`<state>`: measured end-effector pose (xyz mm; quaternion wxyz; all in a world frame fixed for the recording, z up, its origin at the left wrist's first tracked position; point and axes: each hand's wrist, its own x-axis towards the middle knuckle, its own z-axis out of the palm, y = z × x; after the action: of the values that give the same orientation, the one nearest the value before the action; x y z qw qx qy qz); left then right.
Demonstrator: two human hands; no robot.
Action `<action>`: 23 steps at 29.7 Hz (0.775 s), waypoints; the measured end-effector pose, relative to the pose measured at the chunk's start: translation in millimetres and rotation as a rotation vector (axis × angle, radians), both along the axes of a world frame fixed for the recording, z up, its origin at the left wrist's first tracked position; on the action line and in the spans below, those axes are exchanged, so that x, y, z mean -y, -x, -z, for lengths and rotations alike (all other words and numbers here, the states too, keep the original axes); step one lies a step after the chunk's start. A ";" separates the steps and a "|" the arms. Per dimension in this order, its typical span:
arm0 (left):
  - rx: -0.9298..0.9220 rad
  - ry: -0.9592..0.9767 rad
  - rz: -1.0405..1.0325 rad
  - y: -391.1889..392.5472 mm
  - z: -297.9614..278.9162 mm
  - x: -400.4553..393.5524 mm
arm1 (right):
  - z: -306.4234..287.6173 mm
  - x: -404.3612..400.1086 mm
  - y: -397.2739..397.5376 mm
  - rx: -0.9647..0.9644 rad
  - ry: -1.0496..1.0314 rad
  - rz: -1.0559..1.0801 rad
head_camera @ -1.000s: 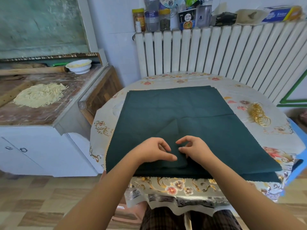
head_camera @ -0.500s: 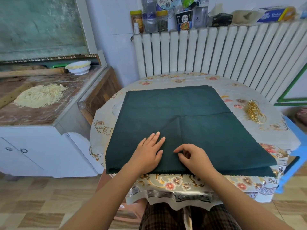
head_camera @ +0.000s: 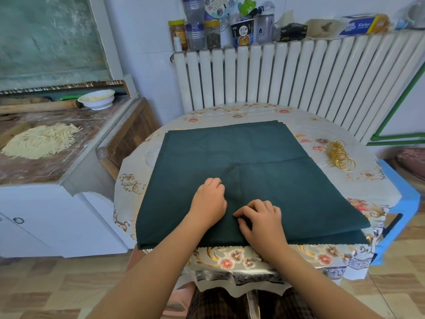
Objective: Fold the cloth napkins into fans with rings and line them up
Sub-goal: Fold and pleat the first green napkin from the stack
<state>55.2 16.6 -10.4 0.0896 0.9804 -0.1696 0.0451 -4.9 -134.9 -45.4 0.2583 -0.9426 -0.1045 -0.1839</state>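
A stack of dark green cloth napkins (head_camera: pixel 230 153) lies flat on the round table with the floral cover (head_camera: pixel 358 180); creases cross the top napkin. My left hand (head_camera: pixel 208 203) rests on the near middle of the top napkin, its fingers curled into the cloth. Just to its right, near the front edge, my right hand (head_camera: pixel 264 218) pinches a small fold of the same napkin between thumb and fingers. A heap of gold rings (head_camera: pixel 340 155) sits on the table to the right of the napkins, apart from both hands.
A white radiator (head_camera: pixel 287 74) stands behind the table, with jars, bottles and boxes on top. At the left is a counter with cut noodles (head_camera: pixel 41 140) and a white bowl (head_camera: pixel 96 99). A blue stool (head_camera: pixel 404 203) touches the table's right side.
My left hand lay flat half a second ago; its fingers have now curled into the cloth. My right hand has stayed pinching near the front edge. The camera has tilted a little.
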 end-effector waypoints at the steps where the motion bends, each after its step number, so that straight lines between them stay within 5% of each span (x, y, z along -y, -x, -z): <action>1: -0.028 0.017 0.013 -4.0 1.7 4.7 | -0.9 3.6 0.7 -0.012 0.012 0.052; 12: -0.027 0.038 -0.062 -39.2 19.0 34.2 | -20.8 35.1 -26.9 -0.260 0.035 -0.061; 23: -0.178 -0.042 -0.067 -47.6 29.4 35.1 | -13.0 81.4 -127.5 -0.313 0.139 0.160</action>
<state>102.8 -18.5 -39.9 0.0820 0.9873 -0.1292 -0.0426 122.6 -216.3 -32.3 0.1903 -0.9806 -0.0003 -0.0474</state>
